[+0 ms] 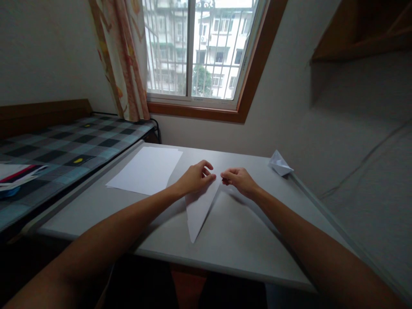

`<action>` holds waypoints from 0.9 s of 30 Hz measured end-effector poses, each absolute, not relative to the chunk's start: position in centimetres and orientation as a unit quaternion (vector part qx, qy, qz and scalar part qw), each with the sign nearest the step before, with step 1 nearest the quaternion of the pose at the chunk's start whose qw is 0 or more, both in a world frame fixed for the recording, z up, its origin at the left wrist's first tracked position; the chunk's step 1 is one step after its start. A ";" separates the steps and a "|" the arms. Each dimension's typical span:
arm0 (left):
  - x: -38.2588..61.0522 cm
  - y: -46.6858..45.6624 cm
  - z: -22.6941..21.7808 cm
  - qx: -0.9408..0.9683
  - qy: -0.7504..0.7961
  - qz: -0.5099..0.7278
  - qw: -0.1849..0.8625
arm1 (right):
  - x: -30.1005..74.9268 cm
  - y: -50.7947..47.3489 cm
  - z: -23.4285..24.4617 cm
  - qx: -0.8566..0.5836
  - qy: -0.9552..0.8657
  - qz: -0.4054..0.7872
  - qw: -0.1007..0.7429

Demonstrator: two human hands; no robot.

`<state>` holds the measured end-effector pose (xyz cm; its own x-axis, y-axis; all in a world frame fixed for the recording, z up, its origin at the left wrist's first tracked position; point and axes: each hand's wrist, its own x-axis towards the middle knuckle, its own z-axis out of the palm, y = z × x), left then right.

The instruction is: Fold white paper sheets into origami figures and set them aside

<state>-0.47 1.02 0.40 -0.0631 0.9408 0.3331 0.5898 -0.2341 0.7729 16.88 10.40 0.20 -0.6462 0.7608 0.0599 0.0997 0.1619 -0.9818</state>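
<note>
A folded sheet of white paper point(201, 210) lies on the table in front of me, its long point aimed toward my body. My left hand point(197, 178) rests over the paper's far left part, fingers loosely curved and apart from the thumb, which lies near the top edge. At the far right corner, my right hand point(240, 180) is closed in a pinch on the paper, thumb and forefinger together. The hands are a small gap apart. Part of the paper is hidden beneath the left hand.
Flat white sheets point(148, 169) are stacked at the table's back left. A folded paper boat point(280, 164) stands near the back right edge of the white table point(257, 240). To the left is a bed with a checked cover point(96, 135); a window point(206, 51) is ahead.
</note>
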 end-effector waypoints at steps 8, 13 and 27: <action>0.4 0.7 0.5 0.682 0.582 0.426 0.116 | 16.9 10.5 0.1 -0.288 -0.692 0.583 0.314; 0.4 0.9 0.6 0.672 0.599 0.422 0.108 | 16.8 10.5 0.0 -0.286 -0.659 0.607 0.339; 0.7 0.8 0.9 0.667 0.608 0.405 0.147 | 17.2 10.4 0.6 -0.268 -0.793 0.451 0.310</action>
<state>0.65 0.81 0.90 -0.0672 0.9301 0.3611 0.6923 -0.2172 0.6882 17.21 10.38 0.63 -0.6645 0.7045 0.2494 0.1457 0.4494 -0.8814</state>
